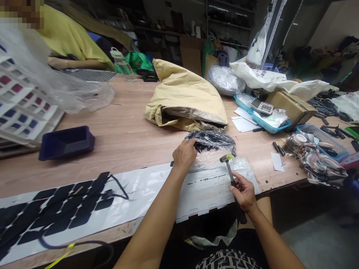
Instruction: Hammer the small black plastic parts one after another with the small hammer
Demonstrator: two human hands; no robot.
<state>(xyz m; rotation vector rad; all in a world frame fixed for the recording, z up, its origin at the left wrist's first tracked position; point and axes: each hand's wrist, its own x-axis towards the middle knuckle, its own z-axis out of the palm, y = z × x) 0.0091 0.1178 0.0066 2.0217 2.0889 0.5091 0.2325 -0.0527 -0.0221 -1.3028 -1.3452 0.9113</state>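
So, standing next to this person at the wooden worktop [126, 130]: the clear plastic bag [215, 144] stuffed with small black pieces is where both hands are. The left hand [184, 154] is clenched on the bag's left end, fingers curled into the plastic. The right hand [244, 192] is wrapped around the dark handle of a small hammer [230, 172], just in front of the bag. The hammer's head, with its yellow-green tip, sits right at the bag's front edge. The bag lies partly on a long white sheet [157, 190] that runs off to its left. Straight behind the bag sits a crumpled tan sack [185, 93]. Well off to the bag's left is a navy tray [66, 142].
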